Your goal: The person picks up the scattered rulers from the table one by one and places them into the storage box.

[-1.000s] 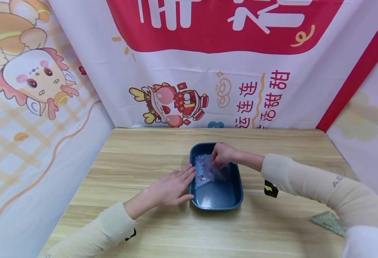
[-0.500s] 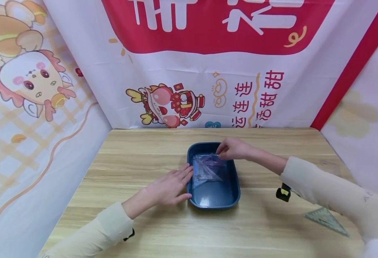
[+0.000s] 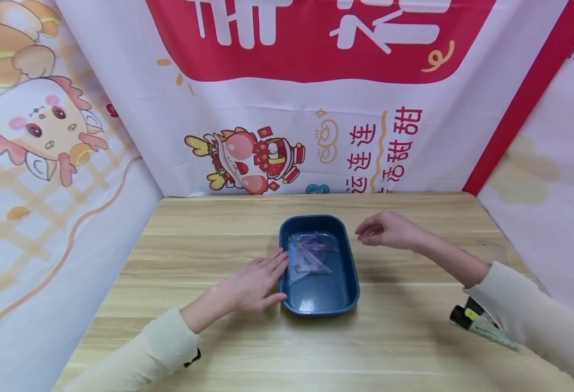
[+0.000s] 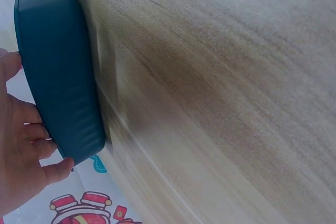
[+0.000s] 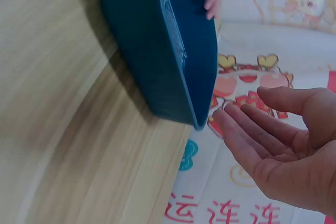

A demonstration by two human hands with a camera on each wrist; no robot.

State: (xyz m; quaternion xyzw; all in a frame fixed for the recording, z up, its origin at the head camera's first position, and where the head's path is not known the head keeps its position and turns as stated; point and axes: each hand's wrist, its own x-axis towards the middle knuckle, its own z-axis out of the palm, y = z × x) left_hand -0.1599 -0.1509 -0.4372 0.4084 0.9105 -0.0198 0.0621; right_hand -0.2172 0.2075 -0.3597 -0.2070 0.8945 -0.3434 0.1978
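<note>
A dark blue rectangular tray (image 3: 316,298) stands on the table. Inside it, toward the left wall, lie clear triangular set squares (image 3: 309,264) and a purple-tinted transparent piece (image 3: 320,242), overlapping so their number is unclear. My left hand (image 3: 252,280) rests its extended fingers on the tray's left rim; the left wrist view has the fingertips (image 4: 65,165) along that rim. Just right of the tray, my right hand (image 3: 392,231) hovers apart from it with nothing held. Loosely bent fingers and a separate thumb show on that right hand (image 5: 283,153) in the right wrist view.
A greenish clear set square (image 3: 495,333) lies on the wooden table (image 3: 390,348) at right, partly behind the right wrist camera (image 3: 468,313). Farther back is a faint transparent piece (image 3: 493,250). A printed cloth (image 3: 248,98) hangs behind the table.
My right hand has let go of the clear pieces in the tray, lifted out and moved right, past the rim. The left hand keeps its place. The head view has turned slightly right.
</note>
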